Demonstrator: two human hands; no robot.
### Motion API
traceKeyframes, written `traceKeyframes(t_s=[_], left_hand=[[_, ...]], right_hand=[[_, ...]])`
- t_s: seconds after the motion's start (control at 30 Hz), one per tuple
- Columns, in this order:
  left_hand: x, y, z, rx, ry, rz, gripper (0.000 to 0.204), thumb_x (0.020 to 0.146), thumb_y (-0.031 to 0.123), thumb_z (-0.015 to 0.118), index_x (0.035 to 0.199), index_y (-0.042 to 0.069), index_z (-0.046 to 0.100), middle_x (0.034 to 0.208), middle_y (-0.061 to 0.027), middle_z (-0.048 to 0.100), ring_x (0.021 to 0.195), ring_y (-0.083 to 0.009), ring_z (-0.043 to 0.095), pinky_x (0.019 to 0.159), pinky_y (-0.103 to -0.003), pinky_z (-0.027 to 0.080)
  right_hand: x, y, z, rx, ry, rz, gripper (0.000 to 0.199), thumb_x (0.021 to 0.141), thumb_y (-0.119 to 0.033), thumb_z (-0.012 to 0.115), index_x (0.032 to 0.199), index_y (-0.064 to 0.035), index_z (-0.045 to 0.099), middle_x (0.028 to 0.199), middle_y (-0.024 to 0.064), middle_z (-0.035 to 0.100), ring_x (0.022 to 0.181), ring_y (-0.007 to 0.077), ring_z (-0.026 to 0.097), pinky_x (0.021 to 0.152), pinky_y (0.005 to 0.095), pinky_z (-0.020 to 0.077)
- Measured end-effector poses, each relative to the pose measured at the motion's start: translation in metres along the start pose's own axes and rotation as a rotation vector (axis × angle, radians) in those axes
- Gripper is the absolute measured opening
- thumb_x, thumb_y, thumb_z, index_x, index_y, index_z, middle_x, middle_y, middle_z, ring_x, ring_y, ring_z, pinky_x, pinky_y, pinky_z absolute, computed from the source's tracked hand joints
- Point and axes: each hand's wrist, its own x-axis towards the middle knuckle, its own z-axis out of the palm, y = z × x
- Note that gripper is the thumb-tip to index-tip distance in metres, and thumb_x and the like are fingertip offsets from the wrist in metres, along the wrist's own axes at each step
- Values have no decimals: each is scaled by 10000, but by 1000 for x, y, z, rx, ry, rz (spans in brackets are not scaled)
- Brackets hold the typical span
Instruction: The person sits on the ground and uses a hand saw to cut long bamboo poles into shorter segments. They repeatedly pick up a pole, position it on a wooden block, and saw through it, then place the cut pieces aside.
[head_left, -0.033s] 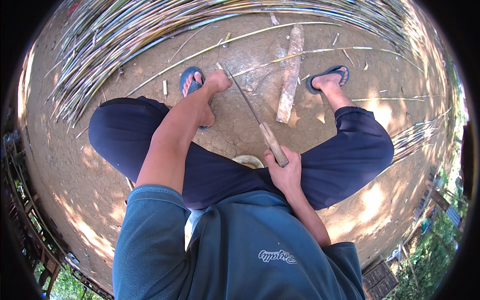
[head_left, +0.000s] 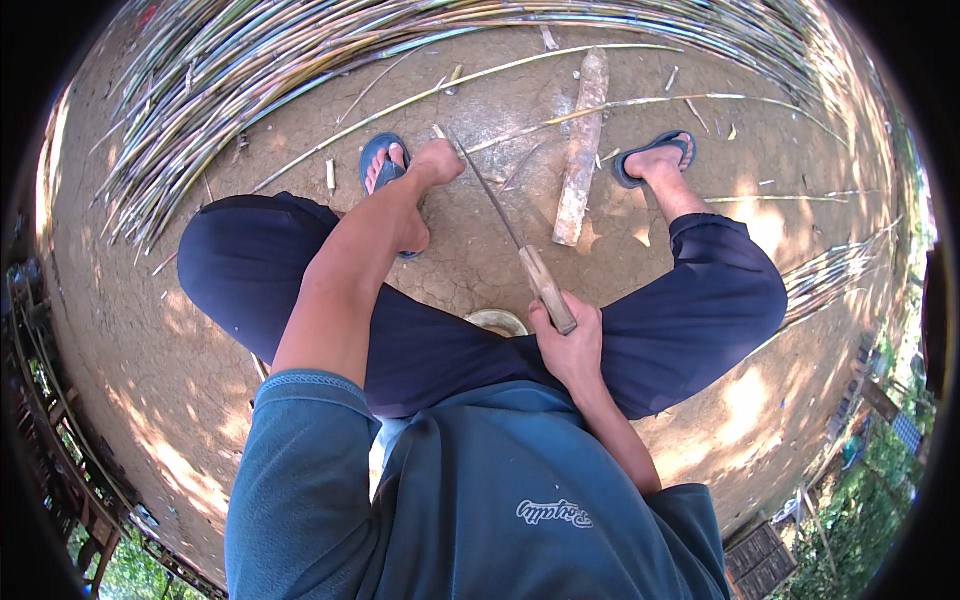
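My left hand [head_left: 437, 162], arm stretched forward beside the left foot, is closed around one end of a thin cane [head_left: 640, 101]. The cane runs off to the right, across a short, thick log [head_left: 580, 150] on the ground. In my right hand [head_left: 572, 345], close to my lap, is a long knife with a pale wooden handle [head_left: 545, 288]. Its narrow dark blade [head_left: 490, 198] slants forward and left, with the tip close to my left fist. Whether the blade touches the cane cannot be made out.
A large bundle of long canes [head_left: 300, 75] lies across the far side. Another loose cane [head_left: 480, 75] lies in front of it. Short cut pieces [head_left: 330, 175] are scattered on the dirt. A round, pale rim [head_left: 497, 322] shows beneath my legs. More thin canes [head_left: 825, 285] lie at the right.
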Motion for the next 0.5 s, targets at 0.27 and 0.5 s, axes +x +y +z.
traceKeyframes(t_s=[0.27, 0.5], left_hand=[[-25, 25, -9, -63, 54, -149, 398, 775, 243, 629, 1067, -17, 705, 1131, -233, 676, 1078, -364, 654, 931, -442, 522], [-24, 27, -9, -39, 93, -114, 401, 809, 333, 643, 1005, -12, 709, 1076, -241, 684, 1009, -386, 665, 883, -471, 531]], right_hand=[[4, 10, 8, 3, 27, -23, 150, 813, -114, 643, 763, 27, 628, 534, 91, 512, 494, 111, 486, 502, 320, 409], [14, 11, 9, 15, 15, -40, 183, 804, -106, 640, 699, 26, 570, 515, 87, 487, 488, 102, 483, 495, 326, 411]])
